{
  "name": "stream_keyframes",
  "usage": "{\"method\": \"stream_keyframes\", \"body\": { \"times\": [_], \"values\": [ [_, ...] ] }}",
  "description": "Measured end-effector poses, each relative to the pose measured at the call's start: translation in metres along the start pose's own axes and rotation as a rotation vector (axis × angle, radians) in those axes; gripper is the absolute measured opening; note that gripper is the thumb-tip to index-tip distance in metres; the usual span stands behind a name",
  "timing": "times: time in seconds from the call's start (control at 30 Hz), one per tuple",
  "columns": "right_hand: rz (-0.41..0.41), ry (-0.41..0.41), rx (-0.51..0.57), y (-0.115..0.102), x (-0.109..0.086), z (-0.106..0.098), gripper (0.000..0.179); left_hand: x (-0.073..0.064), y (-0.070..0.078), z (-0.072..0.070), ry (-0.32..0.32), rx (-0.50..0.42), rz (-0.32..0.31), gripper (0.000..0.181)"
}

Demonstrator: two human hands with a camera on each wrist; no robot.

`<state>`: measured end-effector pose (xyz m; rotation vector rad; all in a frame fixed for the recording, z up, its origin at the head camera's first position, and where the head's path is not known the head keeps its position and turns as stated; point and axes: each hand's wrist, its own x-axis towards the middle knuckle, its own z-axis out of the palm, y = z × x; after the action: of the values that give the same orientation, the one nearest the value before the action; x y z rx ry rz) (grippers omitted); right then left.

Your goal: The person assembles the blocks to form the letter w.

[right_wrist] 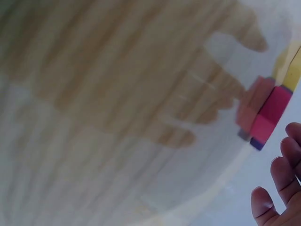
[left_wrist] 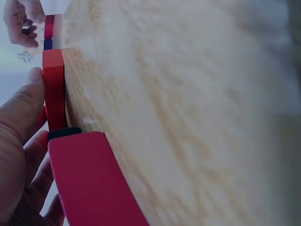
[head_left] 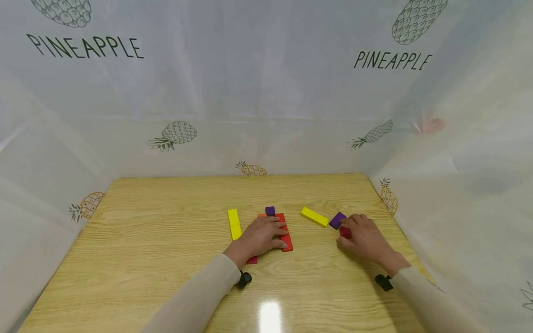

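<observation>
Head view has left hand (head_left: 260,235), fingers spread, resting on red block (head_left: 287,243), right hand (head_left: 368,238) loosely curled beside crimson block (head_left: 345,232); left wrist view, thumb (left_wrist: 23,101) against red block; right wrist view, relaxed empty fingers (right_wrist: 284,176) apart from crimson block.

Blocks (head_left: 288,243) on your table (head_left: 166,277)!
Between your left grip (head_left: 260,235) and right grip (head_left: 366,238): a bar (head_left: 314,217), block (head_left: 337,220) to its right.

My remote view had gaps.
In the head view, the left hand (head_left: 259,235) hid most of an orange block (head_left: 262,215) and a crimson block (head_left: 252,260), and the right hand (head_left: 366,238) part of a small red block (head_left: 345,232); the right wrist view cut off a yellow block (right_wrist: 294,73) and gave me a blurred tabletop (right_wrist: 94,94).
</observation>
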<state>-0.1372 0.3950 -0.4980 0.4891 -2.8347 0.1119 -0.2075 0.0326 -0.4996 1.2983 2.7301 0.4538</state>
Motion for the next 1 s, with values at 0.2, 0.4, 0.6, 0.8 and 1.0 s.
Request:
{"method": "stream_keyframes", "body": {
  "times": [0.2,0.4,0.6,0.8,1.0],
  "values": [
    [-0.013,0.017,-0.028,0.008,-0.006,0.000,0.043,0.000,0.002,0.000,0.004,0.003,-0.004,0.047],
    [-0.005,0.000,-0.022,0.011,-0.008,-0.001,0.034,0.000,0.003,-0.001,0.002,0.003,-0.009,0.047],
    [-0.007,-0.009,-0.013,0.012,-0.008,0.002,0.020,-0.001,0.002,-0.002,-0.007,0.012,-0.018,0.047],
    [-0.041,0.020,-0.010,0.010,-0.008,0.003,0.020,-0.001,0.002,-0.001,-0.001,0.007,-0.012,0.047],
    [-0.085,0.047,0.001,0.004,-0.006,0.003,0.021,0.000,0.001,0.001,0.001,0.013,-0.008,0.047]
  ]
}}
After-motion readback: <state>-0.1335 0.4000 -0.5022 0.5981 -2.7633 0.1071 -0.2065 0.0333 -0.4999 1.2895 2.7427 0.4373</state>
